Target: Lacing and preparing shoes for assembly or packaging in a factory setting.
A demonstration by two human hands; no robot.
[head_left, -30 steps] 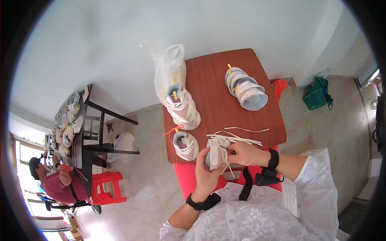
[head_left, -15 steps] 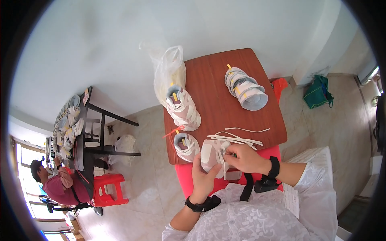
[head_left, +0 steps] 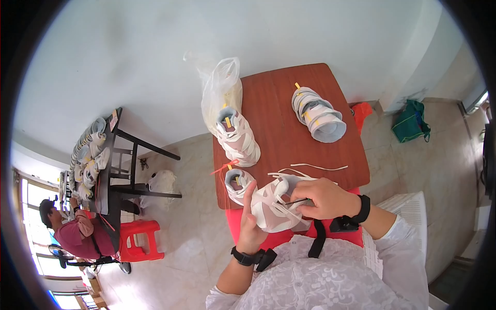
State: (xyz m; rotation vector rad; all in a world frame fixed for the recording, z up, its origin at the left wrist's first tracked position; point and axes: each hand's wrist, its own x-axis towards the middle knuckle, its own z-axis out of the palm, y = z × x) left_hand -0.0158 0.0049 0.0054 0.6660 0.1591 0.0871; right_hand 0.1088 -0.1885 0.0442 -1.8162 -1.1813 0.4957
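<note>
A pale pink and white shoe upper point(head_left: 272, 207) is held over the table's front edge, with white lace crossing its front. My left hand point(head_left: 251, 227) grips its left side, thumb and fingers around the edge. At the lacing, my right hand point(head_left: 326, 199) is closed on a thin dark tool point(head_left: 299, 201), its tip against the upper; the fingers hide its handle. Loose white laces point(head_left: 289, 172) lie just behind, partly covered by the upper. Another shoe upper point(head_left: 238, 187), with a red string point(head_left: 227, 167) by it, stands close to my left fingertips.
On the brown table point(head_left: 279, 119) stand laced uppers point(head_left: 238, 139) beside a clear plastic bag point(head_left: 222, 85), and nested uppers point(head_left: 319, 116) lie at right. A person point(head_left: 82, 235) sits at a dark table point(head_left: 111, 170) on the left. A green bag point(head_left: 411, 121) rests on the floor.
The upper has been turned and tilted, so more of its laced front shows. My right hand has shifted right, and the dark tool now shows. My left fingers have straightened along the side.
</note>
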